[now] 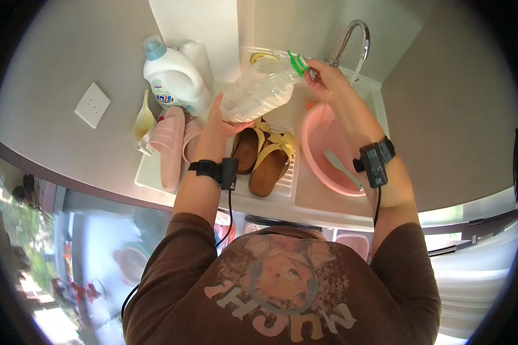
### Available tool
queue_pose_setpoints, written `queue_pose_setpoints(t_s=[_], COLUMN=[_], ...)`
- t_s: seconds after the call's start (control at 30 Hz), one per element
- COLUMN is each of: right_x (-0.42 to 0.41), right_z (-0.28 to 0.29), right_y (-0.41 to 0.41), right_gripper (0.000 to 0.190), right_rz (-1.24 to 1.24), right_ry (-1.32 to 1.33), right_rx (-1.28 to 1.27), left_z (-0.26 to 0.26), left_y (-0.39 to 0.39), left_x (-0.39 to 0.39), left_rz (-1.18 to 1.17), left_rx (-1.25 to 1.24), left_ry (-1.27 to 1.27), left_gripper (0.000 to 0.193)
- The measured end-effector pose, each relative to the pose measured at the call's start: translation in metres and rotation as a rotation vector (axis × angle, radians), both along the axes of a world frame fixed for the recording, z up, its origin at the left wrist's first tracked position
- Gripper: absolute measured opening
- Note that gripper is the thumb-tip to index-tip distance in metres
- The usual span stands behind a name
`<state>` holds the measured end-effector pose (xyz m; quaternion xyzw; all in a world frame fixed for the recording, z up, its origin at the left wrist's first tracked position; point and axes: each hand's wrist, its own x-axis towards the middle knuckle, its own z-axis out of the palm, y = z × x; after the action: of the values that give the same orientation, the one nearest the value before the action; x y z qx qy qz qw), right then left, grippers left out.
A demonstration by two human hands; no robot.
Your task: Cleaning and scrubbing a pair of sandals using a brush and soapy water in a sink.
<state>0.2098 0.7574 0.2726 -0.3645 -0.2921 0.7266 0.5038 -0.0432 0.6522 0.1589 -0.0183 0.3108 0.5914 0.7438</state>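
Note:
A large clear plastic bottle [259, 92] is held tilted above the laundry sink, its neck pointing up and to the right. My left hand [224, 118] grips the bottle around its base. At the other end, my right hand [326, 79] has its fingers at the neck, beside the green carrying handle [296, 64]. Those fingers partly cover the mouth, so I cannot tell whether a cap is on. Beneath the bottle, a pair of brown sandals with yellow straps [271, 172] rests on the ribbed washboard [288, 183].
A pink basin [307, 148] in the sink holds a pale brush [342, 169]. Behind it rises a chrome faucet [364, 34]. To the left stand a white detergent jug [172, 73], pink slippers [170, 146] and a cream scoop [143, 125]. A wall socket [93, 105] is farther left.

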Motion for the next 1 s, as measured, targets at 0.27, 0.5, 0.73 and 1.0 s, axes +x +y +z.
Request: queue_pose_setpoints(t_s=[0.27,0.5,0.73,1.0], right_x=[-0.096,-0.156,-0.202,-0.213], right_z=[0.031,0.029,0.04,0.019], right_y=[0.009,0.035,0.044,0.075], right_gripper=[0.015,0.016,0.018,0.019], right_rz=[-0.007,-0.076,0.011,0.089], right_ry=[-0.314,-0.358,-0.672,-0.414], right_rx=[0.194,0.171,0.32,0.268], left_z=[-0.01,-0.004,-0.034,-0.013], left_y=[0.024,0.015,0.022,0.029], left_x=[-0.013,0.002,-0.02,-0.008], left_rz=[0.461,0.447,0.513,0.672], left_rx=[-0.123,0.258,0.43,0.219], left_ry=[-0.143,0.311,0.244,0.116], left_gripper=[0.067,0.083,0.067,0.08])
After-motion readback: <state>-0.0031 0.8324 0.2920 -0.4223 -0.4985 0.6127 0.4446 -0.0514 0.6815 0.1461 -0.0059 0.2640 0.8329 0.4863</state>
